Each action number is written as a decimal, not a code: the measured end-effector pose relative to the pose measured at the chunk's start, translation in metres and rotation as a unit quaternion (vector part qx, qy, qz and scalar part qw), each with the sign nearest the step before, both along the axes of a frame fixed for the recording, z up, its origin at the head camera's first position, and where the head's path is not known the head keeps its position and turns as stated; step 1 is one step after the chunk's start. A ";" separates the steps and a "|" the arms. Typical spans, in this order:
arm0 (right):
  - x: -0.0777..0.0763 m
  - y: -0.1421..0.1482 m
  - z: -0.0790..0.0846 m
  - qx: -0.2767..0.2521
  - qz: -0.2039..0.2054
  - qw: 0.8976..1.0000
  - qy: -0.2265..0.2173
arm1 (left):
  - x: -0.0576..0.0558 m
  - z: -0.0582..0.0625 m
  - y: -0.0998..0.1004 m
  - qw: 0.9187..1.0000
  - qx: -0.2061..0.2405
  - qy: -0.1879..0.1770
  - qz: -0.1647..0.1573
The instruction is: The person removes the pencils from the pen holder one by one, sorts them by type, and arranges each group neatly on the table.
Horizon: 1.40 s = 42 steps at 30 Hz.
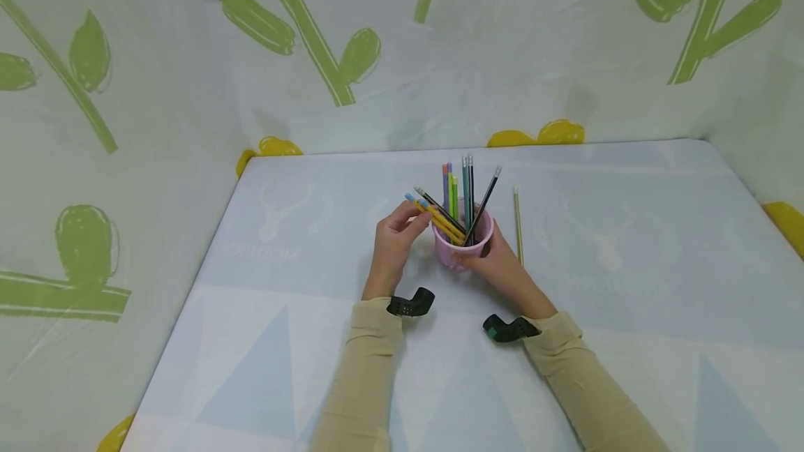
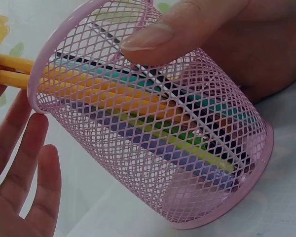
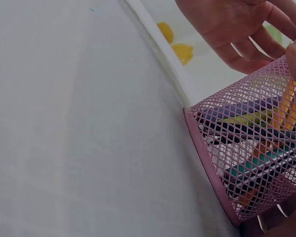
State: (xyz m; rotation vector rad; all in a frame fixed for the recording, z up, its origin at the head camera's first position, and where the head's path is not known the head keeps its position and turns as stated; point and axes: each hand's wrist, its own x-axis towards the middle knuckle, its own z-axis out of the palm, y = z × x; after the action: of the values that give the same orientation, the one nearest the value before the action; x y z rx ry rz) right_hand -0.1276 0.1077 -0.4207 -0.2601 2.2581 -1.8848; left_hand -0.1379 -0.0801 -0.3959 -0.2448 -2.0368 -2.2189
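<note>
A pink mesh pencil cup [image 1: 444, 254] stands on the table, holding several pencils in black, dark green, lime green and purple. My right hand [image 1: 500, 265] grips the cup from its right side, thumb across the near wall. At the left rim, my left hand [image 1: 394, 241] pinches orange-yellow pencils [image 1: 443, 224] with blue ends between thumb and fingers. Through the mesh in the left wrist view, the lower parts of these yellow pencils [image 2: 113, 95] show inside the cup. The left hand's other fingers [image 2: 38, 170] extend loosely beside the cup.
To the right of the cup, a gold-coloured pencil [image 1: 518, 223] lies on the pale blue and white tablecloth [image 1: 628, 382]. Behind the table's far edge hangs a white wall covering [image 1: 477, 82] with green leaves and yellow flowers. Each wrist carries a black camera mount [image 1: 411, 303].
</note>
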 end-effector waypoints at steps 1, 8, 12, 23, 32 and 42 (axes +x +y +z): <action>-0.001 0.000 -0.003 0.007 -0.001 1.000 0.001 | 0.001 0.002 0.000 1.000 -0.002 0.001 -0.002; -0.002 0.001 -0.009 0.011 0.002 1.000 0.016 | 0.002 0.002 0.003 1.000 -0.006 0.012 -0.017; -0.001 0.001 -0.006 0.006 0.006 1.000 0.018 | -0.002 -0.006 0.004 1.000 -0.020 0.010 -0.019; 0.008 -0.002 0.015 0.006 0.006 1.000 -0.003 | -0.003 -0.007 0.005 0.999 -0.041 0.017 -0.012; 0.004 0.000 0.004 0.007 0.010 1.000 -0.002 | 0.000 -0.009 0.005 0.998 -0.062 -0.012 0.007; -0.001 0.001 -0.008 0.022 0.001 1.000 0.007 | -0.002 -0.011 0.007 0.998 -0.065 -0.016 0.006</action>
State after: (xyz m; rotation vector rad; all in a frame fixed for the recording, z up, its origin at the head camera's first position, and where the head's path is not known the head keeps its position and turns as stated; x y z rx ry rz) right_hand -0.1283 0.1086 -0.4286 -0.2697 2.3050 -1.8366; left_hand -0.1396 -0.0734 -0.4072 -0.2105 -2.1960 -2.0994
